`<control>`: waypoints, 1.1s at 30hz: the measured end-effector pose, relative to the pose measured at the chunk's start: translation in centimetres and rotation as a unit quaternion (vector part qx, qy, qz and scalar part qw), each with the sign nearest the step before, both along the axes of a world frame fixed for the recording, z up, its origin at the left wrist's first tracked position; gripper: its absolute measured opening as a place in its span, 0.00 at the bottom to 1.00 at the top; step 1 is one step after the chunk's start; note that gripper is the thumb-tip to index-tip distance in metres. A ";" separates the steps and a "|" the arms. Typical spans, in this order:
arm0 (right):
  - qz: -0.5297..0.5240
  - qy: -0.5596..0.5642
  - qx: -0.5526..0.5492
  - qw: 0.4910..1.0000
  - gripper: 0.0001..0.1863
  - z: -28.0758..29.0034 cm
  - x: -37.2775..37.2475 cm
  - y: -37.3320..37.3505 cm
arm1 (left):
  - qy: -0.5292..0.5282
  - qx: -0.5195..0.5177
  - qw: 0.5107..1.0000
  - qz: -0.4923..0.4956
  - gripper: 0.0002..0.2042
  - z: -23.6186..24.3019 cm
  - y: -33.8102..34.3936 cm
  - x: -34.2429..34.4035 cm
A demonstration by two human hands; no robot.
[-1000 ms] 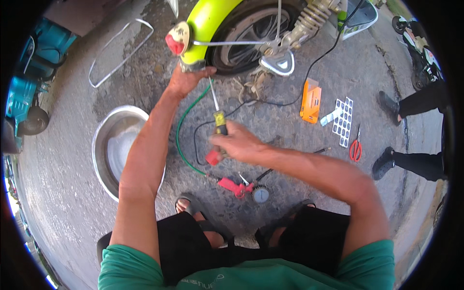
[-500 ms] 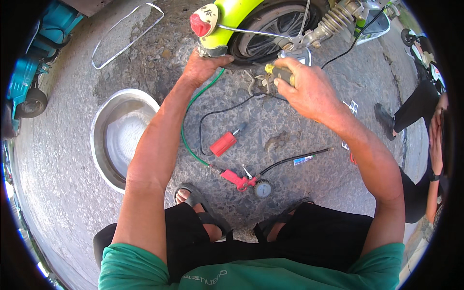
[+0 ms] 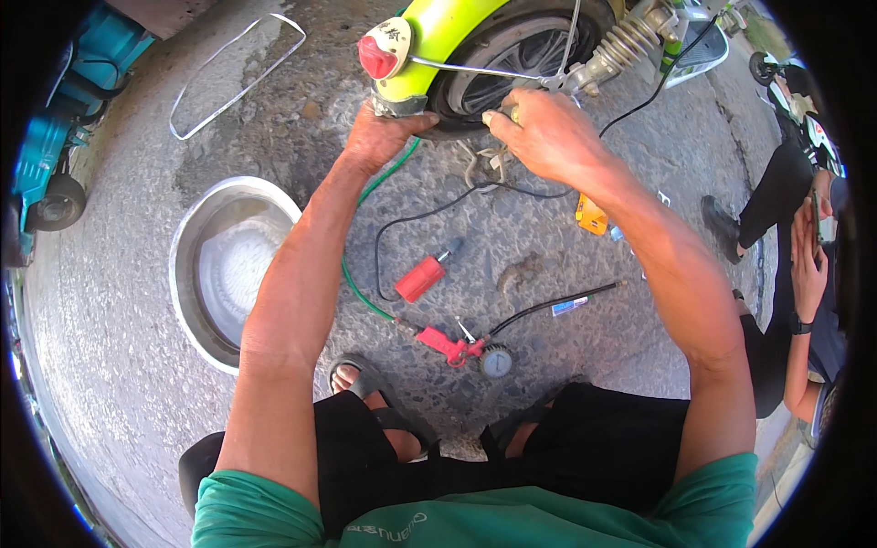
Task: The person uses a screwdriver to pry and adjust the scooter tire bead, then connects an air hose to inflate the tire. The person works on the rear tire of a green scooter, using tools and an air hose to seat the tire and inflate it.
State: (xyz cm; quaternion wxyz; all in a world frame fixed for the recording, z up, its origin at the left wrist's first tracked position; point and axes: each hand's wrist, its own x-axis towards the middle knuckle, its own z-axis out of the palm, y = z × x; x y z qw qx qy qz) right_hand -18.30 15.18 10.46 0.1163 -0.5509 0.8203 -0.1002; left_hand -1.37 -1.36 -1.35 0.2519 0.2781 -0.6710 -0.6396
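I squat behind a scooter's rear wheel (image 3: pixel 512 64), which sits under a lime-green mudguard (image 3: pixel 438 36). My left hand (image 3: pixel 384 137) grips the tyre's lower edge just below the mudguard. My right hand (image 3: pixel 548 132) is closed around a yellow-handled screwdriver; only the handle's tip shows, at the wheel's rim. Loose black rubber or cable (image 3: pixel 480 164) lies under the wheel between my hands.
On the ground in front of my knees lie a red-handled tool (image 3: pixel 420 277) and a red inflator gun (image 3: pixel 448 345) with its gauge (image 3: pixel 496 363), green hose (image 3: pixel 361 292) and black hose (image 3: pixel 548 309). A metal basin (image 3: pixel 196 274) stands left. An orange tool (image 3: pixel 592 215) lies right. A person (image 3: pixel 804 247) squats far right.
My right hand rose from the ground tools to the wheel, carrying the screwdriver. My left hand stayed on the tyre. The view tilted closer to the wheel.
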 end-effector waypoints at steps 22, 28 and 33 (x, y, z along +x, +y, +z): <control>-0.016 -0.061 0.041 0.997 0.29 -0.5 -0.4 -1.9 | -0.011 -0.033 0.999 -0.005 0.25 0.8 0.0 0.2; -0.002 -0.032 -0.033 0.999 0.28 -2.7 2.5 2.4 | -0.003 -0.036 0.999 -0.021 0.26 0.2 -0.8 0.3; -0.047 -0.081 -0.043 0.995 0.29 -6.1 3.3 5.9 | 0.006 -0.022 1.000 -0.016 0.27 0.2 -0.6 0.1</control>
